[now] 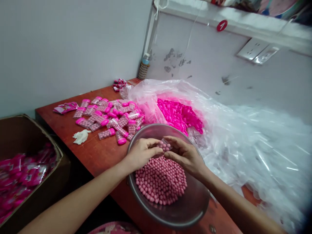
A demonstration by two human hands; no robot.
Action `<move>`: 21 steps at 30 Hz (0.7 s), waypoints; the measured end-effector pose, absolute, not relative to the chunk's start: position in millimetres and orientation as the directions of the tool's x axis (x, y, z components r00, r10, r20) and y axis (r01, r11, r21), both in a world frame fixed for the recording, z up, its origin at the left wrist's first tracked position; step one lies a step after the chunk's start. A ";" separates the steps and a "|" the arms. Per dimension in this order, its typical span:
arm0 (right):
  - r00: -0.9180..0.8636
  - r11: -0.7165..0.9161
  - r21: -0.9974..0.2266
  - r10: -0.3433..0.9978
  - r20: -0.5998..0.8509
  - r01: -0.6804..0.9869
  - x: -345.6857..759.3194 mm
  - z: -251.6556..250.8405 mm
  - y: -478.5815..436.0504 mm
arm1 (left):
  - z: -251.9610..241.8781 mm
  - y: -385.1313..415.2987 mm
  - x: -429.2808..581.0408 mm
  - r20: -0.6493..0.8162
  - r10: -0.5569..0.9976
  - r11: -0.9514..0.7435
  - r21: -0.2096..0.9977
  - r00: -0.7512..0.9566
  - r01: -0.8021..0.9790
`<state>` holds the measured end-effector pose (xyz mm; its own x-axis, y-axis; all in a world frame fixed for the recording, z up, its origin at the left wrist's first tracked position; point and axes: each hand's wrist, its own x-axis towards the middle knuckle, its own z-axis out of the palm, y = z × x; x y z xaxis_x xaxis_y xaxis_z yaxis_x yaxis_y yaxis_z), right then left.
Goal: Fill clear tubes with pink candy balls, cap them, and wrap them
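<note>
Over a metal bowl [195, 208] full of small round pink candies [161, 182], my left hand [143, 152] and my right hand [186, 154] meet at a small clear container [164, 145] with pink candies in it. Fingers and thumb of the left hand close on its left side. The right hand curls around its other end, thumb below and fingers above. No pink cap shows on this container. Behind the bowl, to the left, lie many filled clear containers with pink caps [104, 132]. Loose bright pink caps [177, 115] fill an open plastic bag [168, 86].
A cardboard box [59, 156] of pink packets stands at lower left. Clear plastic bags [255, 146] spread over the right side of the red table [85, 156]. Crumpled white material [81, 136], pink packets [65, 107] and a woven holder with a bottle [143, 66] sit on the table.
</note>
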<state>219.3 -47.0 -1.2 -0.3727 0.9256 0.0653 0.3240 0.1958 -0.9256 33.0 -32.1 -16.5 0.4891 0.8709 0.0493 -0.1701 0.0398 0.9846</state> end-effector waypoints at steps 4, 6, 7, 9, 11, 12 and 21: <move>-0.407 0.382 -0.798 0.893 0.191 0.465 228.5 2.1 -47.6 | -16.6 -30.3 36.3 -0.060 0.855 0.173 0.969 0.515 -0.175; -0.447 0.469 -0.742 0.858 0.253 0.480 228.7 5.5 -50.4 | -14.5 -31.3 35.0 -0.023 0.852 0.097 0.989 0.523 -0.114; -0.467 0.513 -0.710 0.836 0.288 0.482 228.0 7.5 -52.8 | -13.1 -32.1 33.9 0.004 0.845 0.048 0.995 0.534 -0.084; -0.519 0.588 -0.661 0.787 0.334 0.467 227.5 10.8 -57.4 | -10.8 -33.7 31.3 0.047 0.819 -0.038 0.999 0.571 -0.029; -0.562 0.583 -0.704 0.766 0.311 0.405 232.3 12.5 -57.2 | -10.3 -34.4 28.9 0.056 0.807 -0.083 0.996 0.587 0.019; -0.556 0.539 -0.754 0.782 0.281 0.377 238.3 12.5 -53.2 | -10.9 -34.3 28.2 0.049 0.813 -0.082 0.996 0.580 0.031; 0.071 -0.018 -0.430 0.992 0.107 0.903 350.3 -17.3 80.3 | -24.5 -32.5 30.7 -0.090 0.828 0.168 0.981 0.553 -0.092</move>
